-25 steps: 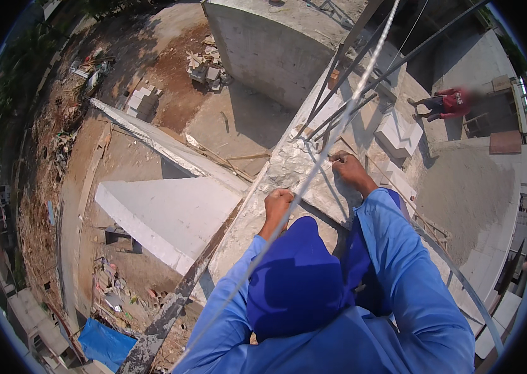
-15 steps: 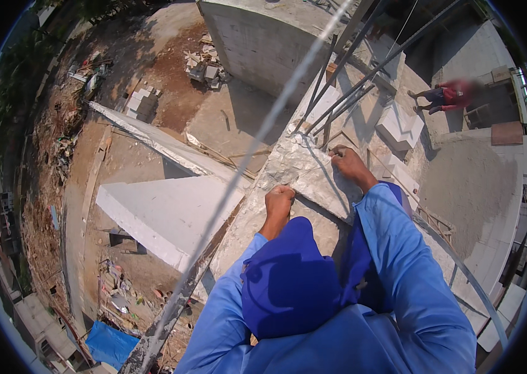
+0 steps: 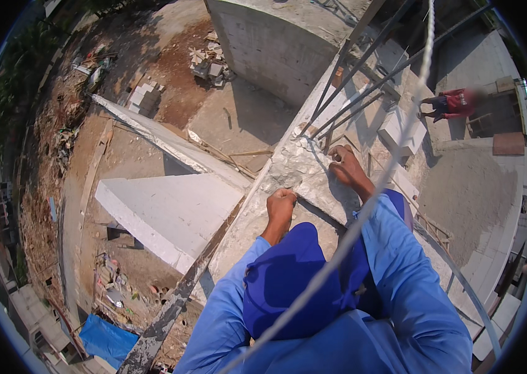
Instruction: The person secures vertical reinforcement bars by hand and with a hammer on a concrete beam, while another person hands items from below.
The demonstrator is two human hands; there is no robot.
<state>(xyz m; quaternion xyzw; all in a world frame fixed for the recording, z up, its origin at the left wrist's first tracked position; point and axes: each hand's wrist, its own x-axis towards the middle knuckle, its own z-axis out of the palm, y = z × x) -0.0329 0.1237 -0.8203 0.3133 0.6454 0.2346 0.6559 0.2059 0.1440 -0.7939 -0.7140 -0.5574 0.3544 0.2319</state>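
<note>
At far left, the fisheye's black rim cuts off the trees and rooftops. A blue tarp lies low on that side, near the lower edge. A pale slab juts beside the concrete ledge. Over the ledge is the left hand, fingers curled inward; whether it grips anything I cannot tell, as the fingertips are hidden. Dark blue cloth covers the ledge nearer the body. The rough concrete patch lies on the ledge, between and just beyond the hands. The right hand, at its right side, has thumb and forefinger bent close together, perhaps pinching something too small to make out. A blurred pale rope crosses the right sleeve, hiding a strip of it. Farther right stands a co-worker in red, head blurred.
</note>
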